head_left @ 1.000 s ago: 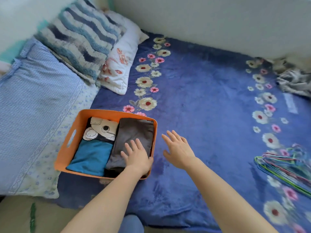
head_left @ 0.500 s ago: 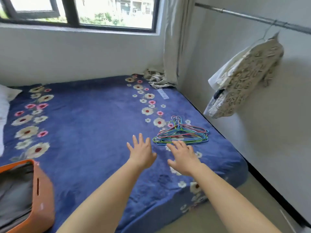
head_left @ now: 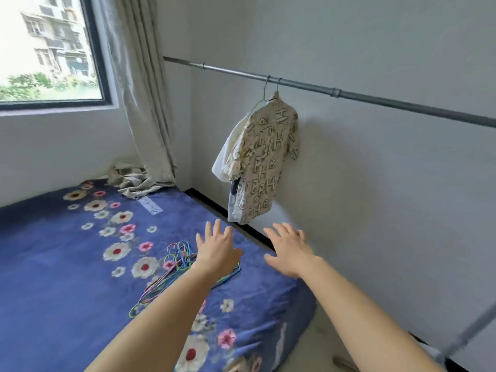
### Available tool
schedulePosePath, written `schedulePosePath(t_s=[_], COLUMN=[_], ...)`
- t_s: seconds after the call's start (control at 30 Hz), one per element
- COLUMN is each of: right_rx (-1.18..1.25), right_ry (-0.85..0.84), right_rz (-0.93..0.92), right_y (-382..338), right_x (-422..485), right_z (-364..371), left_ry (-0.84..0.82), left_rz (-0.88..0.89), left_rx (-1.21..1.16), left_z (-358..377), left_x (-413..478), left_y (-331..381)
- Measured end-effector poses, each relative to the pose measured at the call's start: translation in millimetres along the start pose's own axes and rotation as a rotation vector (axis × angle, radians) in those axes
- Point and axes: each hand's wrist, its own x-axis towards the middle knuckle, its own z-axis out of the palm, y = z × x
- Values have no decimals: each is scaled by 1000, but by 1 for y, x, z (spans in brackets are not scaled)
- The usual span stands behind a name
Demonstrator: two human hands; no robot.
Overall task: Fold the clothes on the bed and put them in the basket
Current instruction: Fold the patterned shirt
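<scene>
A beige shirt printed with letters (head_left: 264, 159) hangs on a hanger from a grey metal rail (head_left: 375, 99) along the right wall, with a white garment (head_left: 224, 159) behind it. My left hand (head_left: 216, 249) and my right hand (head_left: 291, 249) are both stretched out in front of me with fingers spread, holding nothing, a little below the shirt's hem. The left hand is over a pile of coloured wire hangers (head_left: 171, 267) on the blue floral bed (head_left: 53, 277). The basket is out of view.
A crumpled grey cloth (head_left: 131, 178) lies at the bed's far corner under a grey curtain (head_left: 139, 89). A window (head_left: 48, 49) is at the upper left. A strip of floor (head_left: 316, 345) runs between the bed and the right wall.
My view has swung right and up, away from the orange basket toward the rail and the hanging shirt. Both open hands have moved with it, from the basket to above the hangers.
</scene>
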Motion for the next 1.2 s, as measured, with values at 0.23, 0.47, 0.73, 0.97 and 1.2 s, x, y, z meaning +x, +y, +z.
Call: schedulePosePath(t_s=[0.23, 0.47, 0.73, 0.97, 1.2], right_rx=[2, -14, -91, -181, -200], right_ry=[26, 125, 285, 431, 552], right_rz=[35, 59, -20, -82, -132], right_y=[84, 175, 264, 338, 360], right_x=[110, 220, 333, 440, 524], right_z=[-45, -91, -152, -225, -259], left_ry=[44, 130, 263, 307, 334], left_rz=[54, 112, 37, -125, -133], left_rx=[48, 29, 46, -57, 100], left_z=[-16, -58, -103, -127, -122], left_x=[152, 288, 412, 521, 589], left_y=[42, 98, 122, 157, 175])
